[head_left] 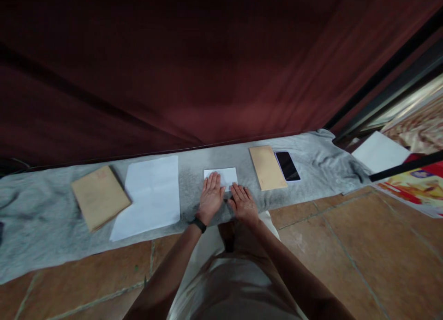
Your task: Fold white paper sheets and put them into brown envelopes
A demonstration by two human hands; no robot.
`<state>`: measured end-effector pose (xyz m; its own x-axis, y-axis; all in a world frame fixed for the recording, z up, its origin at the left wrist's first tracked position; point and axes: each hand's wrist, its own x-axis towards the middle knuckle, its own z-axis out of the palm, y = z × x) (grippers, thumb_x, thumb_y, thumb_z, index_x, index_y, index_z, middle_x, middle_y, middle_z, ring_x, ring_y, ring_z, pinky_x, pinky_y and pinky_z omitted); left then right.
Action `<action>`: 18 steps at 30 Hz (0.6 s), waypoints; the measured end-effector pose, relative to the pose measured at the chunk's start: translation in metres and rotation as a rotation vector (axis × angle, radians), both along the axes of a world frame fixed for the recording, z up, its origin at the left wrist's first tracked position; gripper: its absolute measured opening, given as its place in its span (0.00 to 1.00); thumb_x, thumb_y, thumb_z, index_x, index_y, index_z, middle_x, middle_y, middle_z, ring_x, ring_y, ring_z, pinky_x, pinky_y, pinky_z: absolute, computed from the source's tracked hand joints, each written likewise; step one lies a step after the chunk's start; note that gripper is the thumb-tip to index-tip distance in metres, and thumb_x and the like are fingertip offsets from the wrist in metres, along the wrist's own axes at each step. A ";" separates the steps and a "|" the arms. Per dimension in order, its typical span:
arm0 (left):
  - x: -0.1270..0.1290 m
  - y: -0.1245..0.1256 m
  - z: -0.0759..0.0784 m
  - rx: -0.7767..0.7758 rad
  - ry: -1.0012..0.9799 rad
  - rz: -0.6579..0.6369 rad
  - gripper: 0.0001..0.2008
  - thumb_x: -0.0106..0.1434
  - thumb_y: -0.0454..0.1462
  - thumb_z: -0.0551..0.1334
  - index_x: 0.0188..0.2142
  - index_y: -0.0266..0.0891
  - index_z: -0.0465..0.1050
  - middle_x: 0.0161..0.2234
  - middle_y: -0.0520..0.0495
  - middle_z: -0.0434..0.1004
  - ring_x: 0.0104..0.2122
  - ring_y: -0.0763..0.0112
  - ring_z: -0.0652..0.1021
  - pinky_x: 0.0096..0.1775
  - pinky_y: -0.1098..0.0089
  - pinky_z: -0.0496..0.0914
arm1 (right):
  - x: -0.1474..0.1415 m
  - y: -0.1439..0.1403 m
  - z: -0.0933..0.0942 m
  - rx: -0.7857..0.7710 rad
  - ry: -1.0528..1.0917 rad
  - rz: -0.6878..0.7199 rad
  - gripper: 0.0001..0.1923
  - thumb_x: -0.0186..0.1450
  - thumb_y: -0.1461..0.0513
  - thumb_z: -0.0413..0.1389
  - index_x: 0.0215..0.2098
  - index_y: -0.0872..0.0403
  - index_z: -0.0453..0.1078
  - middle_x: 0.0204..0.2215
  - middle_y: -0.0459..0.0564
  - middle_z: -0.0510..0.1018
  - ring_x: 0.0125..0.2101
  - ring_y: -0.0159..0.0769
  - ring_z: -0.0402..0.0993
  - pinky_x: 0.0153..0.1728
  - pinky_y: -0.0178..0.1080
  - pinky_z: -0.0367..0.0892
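Observation:
A small folded sheet of white paper (228, 173) lies in front of me on the grey cloth. My left hand (212, 195) rests flat on its left part, fingers stretched out and pointing away from me. My right hand (244, 202) lies flat at the paper's lower right edge, its fingers also extended. Neither hand grips anything. Just right of the paper is a single brown envelope (268, 167). To the left lies a stack of larger white sheets (152, 195), with a pile of brown envelopes (100, 197) overlapping its left side.
A smartphone (287, 166) with a dark screen lies beside the right envelope. Grey cloth (314, 167) covers the long narrow surface, and a dark red curtain (214, 80) hangs behind it. At far right are a black frame bar (391, 66) and a colourful printed sheet (418, 186).

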<state>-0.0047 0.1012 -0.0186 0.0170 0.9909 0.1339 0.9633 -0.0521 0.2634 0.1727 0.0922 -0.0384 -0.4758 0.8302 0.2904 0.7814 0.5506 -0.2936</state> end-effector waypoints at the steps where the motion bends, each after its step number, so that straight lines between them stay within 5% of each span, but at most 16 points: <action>1: -0.001 0.007 -0.001 -0.015 0.003 0.013 0.30 0.75 0.44 0.45 0.70 0.28 0.55 0.71 0.34 0.55 0.72 0.55 0.53 0.70 0.51 0.51 | 0.000 0.000 0.000 0.000 0.002 0.001 0.27 0.76 0.56 0.48 0.69 0.57 0.61 0.67 0.57 0.66 0.66 0.47 0.64 0.68 0.52 0.55; 10: -0.021 0.014 -0.015 0.022 -0.005 0.051 0.33 0.75 0.46 0.46 0.70 0.25 0.55 0.71 0.31 0.54 0.72 0.53 0.54 0.70 0.50 0.51 | -0.002 0.002 0.006 -0.050 0.061 -0.012 0.25 0.77 0.57 0.47 0.68 0.57 0.63 0.67 0.57 0.67 0.67 0.46 0.63 0.69 0.53 0.51; 18: -0.024 0.013 -0.018 0.049 -0.019 0.030 0.32 0.75 0.47 0.45 0.70 0.28 0.55 0.71 0.32 0.56 0.72 0.53 0.54 0.69 0.49 0.53 | -0.030 0.050 0.011 -0.078 0.026 0.005 0.25 0.77 0.56 0.45 0.68 0.55 0.64 0.68 0.56 0.64 0.68 0.47 0.60 0.69 0.54 0.52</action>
<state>-0.0285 0.1145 -0.0367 -0.0155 0.9832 0.1820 0.9594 -0.0366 0.2796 0.1425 0.1426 -0.0273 -0.4733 0.8484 0.2371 0.7701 0.5291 -0.3563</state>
